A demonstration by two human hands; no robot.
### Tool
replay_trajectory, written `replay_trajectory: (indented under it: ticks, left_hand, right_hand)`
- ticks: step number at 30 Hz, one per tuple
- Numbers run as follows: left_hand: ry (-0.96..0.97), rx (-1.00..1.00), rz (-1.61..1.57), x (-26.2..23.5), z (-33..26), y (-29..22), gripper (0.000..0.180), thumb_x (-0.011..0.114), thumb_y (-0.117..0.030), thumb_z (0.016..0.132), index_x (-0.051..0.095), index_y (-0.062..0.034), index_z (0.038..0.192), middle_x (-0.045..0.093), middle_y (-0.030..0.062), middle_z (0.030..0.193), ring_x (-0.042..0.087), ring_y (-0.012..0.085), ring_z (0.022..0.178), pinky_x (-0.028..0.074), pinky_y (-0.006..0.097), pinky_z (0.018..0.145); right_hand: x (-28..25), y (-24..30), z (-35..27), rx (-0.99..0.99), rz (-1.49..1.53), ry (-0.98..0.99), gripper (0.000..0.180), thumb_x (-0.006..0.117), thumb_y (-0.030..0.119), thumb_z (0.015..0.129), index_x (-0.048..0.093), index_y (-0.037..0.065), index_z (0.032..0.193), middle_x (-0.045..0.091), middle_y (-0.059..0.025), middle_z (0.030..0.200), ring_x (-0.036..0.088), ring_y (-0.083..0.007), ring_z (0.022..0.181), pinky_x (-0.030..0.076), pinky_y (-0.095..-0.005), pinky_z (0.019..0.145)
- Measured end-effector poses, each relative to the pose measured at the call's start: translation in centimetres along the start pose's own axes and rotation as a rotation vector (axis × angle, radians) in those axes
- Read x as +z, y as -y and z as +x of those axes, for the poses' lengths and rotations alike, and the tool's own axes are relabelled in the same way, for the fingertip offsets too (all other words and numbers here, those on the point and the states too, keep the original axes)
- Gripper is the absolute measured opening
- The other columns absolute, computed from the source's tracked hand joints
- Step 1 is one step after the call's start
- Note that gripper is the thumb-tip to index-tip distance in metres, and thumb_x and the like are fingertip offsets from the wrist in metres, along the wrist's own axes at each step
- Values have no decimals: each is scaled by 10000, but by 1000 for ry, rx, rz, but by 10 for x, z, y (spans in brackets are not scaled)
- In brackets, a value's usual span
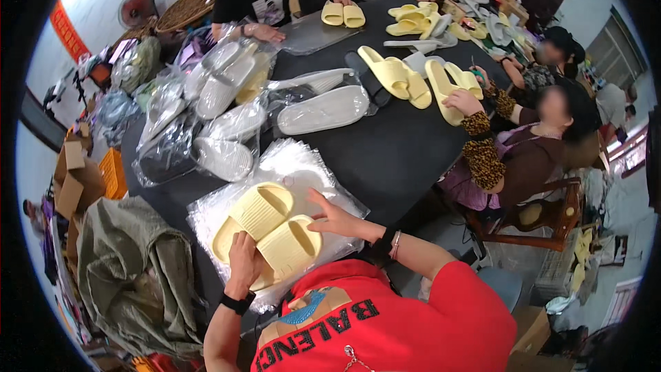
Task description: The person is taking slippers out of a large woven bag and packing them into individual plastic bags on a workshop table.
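Note:
A pair of pale yellow slippers lies side by side on a stack of clear plastic bags, at the near edge of the dark table. My left hand is closed on the slippers, its curled fingers at their near left part, where the two meet. What its fingertips touch underneath is hidden. My right hand is open over the bags, fingers spread, close to the right slipper's toe end. Nothing shows in it.
Bagged white slippers are heaped at the table's left; another bagged pair lies ahead. Unbagged yellow slippers lie farther off. A co-worker's hand holds a yellow slipper at right; another person stands opposite. A green sack sits at left.

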State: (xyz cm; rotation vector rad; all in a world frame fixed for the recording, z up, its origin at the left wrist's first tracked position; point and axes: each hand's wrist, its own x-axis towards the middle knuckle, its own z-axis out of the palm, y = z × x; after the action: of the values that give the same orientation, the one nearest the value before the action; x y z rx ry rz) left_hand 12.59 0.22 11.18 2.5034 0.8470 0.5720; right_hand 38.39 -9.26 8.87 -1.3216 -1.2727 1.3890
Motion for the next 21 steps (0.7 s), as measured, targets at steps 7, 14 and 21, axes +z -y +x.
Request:
replay_trajectory:
  ticks: [7, 14, 21]
  left_hand:
    - [33, 128, -27, 12, 47, -32, 235, 522, 52, 607, 514, 6, 837, 484, 168, 805, 440, 364, 761, 400, 443, 668]
    - [-159, 88, -124, -5, 69, -51, 365, 608, 25, 664, 548, -8, 1023, 504, 193, 1059, 481, 368, 988, 408, 401, 862]
    - [-187, -266, -222, -22, 37, 2, 187, 591, -10, 793, 585, -20, 980, 573, 113, 893, 564, 214, 727, 460, 297, 631]
  right_hand:
    - [-13, 7, -3, -188, -1, -197, 803, 614, 56, 740, 158, 54, 1400, 492, -194, 1230, 488, -237, 1123, 374, -305, 944]
    - [-67, 22, -3, -113, -75, -268, 482, 604, 7, 686, 537, -5, 1164, 613, -119, 1039, 563, -175, 979, 436, -276, 868]
    - [-213, 51, 18, -299, 153, -828, 520, 596, -50, 731, 458, 20, 1228, 516, -89, 1173, 519, -167, 1024, 436, -264, 873]
